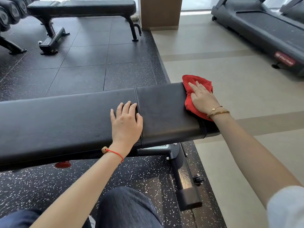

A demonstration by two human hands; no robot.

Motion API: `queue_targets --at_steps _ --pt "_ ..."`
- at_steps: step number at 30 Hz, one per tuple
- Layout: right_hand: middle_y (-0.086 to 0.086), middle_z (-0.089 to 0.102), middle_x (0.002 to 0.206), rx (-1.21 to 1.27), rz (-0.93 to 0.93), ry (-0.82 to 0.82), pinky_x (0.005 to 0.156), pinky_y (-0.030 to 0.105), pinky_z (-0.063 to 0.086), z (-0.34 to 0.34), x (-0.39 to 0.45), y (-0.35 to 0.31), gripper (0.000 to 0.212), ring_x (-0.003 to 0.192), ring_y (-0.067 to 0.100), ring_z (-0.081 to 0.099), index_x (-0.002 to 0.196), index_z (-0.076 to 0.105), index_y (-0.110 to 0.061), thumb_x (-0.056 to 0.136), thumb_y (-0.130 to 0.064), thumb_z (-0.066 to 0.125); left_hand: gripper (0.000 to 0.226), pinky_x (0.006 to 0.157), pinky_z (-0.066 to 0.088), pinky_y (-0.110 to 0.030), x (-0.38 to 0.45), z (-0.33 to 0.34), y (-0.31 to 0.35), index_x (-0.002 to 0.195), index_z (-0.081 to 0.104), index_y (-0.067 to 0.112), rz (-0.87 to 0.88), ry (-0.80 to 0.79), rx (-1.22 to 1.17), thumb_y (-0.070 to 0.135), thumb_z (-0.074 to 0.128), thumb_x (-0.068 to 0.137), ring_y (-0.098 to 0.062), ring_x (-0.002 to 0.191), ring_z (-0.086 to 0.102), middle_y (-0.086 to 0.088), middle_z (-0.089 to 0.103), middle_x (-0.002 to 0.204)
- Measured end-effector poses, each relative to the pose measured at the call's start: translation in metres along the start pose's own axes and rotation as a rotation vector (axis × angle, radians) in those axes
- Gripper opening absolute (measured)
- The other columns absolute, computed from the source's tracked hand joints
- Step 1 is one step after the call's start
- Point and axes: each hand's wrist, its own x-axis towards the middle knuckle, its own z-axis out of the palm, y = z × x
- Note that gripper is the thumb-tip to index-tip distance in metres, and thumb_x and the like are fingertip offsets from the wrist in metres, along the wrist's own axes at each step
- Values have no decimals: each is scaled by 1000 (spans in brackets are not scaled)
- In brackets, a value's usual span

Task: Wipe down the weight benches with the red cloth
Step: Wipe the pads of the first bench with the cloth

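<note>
Red cloth [195,89] under flat right hand [203,97] at near bench [65,122] end edge, left hand [125,122] flat on pad, bare floor [230,89] beyond.

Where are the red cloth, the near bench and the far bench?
cloth [199,83]: head view, on its upper folds past the fingers.
near bench [164,109]: head view, on the short seat pad between the hands.
far bench [85,5]: head view, on its long top pad.
</note>
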Motion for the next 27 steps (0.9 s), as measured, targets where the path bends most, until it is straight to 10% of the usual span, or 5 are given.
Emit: queue_targets --at_steps 17,27 --pt "11 9 162 -57 -75 56 119 46 10 14 -19 -20 55 150 23 12 154 19 -20 101 -21 31 44 121 16 -54 4 -1 -2 141 49 19 1 -21 -18 29 43 99 -24 144 31 -2 44 151" --pt "8 18 161 -60 -611 -1 120 39 15 55 -62 -113 56 150 19 14 152 25 -16 98 -17 35 39 116 29 -49 -6 -35 -70 133 57 12 -33 49 30 20 51 96 -26 135 44 -8 54 141"
